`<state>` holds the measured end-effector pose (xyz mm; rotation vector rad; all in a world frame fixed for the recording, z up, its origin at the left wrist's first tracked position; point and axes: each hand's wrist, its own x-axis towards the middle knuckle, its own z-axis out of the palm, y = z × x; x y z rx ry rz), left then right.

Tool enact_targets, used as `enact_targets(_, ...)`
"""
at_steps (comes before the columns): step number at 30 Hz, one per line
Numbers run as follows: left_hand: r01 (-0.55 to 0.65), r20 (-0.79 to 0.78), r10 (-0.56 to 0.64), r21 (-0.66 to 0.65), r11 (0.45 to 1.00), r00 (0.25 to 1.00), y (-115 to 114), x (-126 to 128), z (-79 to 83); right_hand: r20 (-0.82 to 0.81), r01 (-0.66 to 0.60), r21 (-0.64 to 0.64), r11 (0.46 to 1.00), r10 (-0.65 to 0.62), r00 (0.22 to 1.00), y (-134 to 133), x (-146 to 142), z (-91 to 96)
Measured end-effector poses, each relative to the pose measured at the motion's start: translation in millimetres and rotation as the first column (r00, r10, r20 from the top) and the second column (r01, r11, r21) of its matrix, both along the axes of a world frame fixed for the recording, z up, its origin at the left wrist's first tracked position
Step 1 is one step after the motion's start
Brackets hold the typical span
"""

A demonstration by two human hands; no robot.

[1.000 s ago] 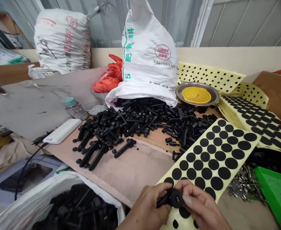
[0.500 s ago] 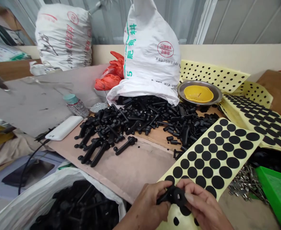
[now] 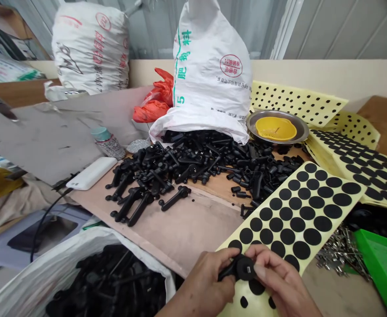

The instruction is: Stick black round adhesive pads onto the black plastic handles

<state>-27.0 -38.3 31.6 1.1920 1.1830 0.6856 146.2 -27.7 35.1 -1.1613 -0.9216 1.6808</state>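
My left hand [image 3: 208,279] grips a black plastic crank handle [image 3: 228,269], its round end turned up toward me. On that round face lies a black round adhesive pad [image 3: 245,267], with a small bright metal spot showing through its middle. The fingers of my right hand [image 3: 281,277] pinch the pad's right edge; how firmly it sits on the handle I cannot tell. Below both hands is a yellow backing sheet [image 3: 301,171] bearing rows of black round pads. Small black dots show on its bare lower part, near my wrists.
A heap of black handles [image 3: 154,169] spills from a white woven sack [image 3: 209,70]. Another sack holding black parts [image 3: 114,281] stands at lower left. At right are a steel bowl [image 3: 304,127], more pad sheets [image 3: 374,171], metal pieces [image 3: 340,251] and a green tray [image 3: 378,264].
The round end of the handle has turned slightly, and its disc faces me more fully. Both hands stay in nearly the same place; the whole view has shifted a little.
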Motion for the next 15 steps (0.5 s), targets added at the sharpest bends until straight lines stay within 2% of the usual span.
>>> enact_targets(5, -0.004, -0.003, 0.004, 0.008, 1.0, 1.0, 0, 0, 5.3, 0.028, -0.016, 0.032, 0.999, 0.015, 1.0, 0, 0, -0.9)
enact_targets(11, 0.008, 0.005, -0.008, -0.041, 0.999, 1.0, 0, -3, 15.1, 0.058, -0.021, 0.061, 0.998, 0.018, 0.998, 0, 0, -2.1)
enact_targets(15, 0.013, 0.037, -0.014, 0.019, 1.0, 0.999, 2, 0, 17.4, 0.09, -0.028, 0.108, 0.994, 0.018, 0.996, -1, 0, -4.7)
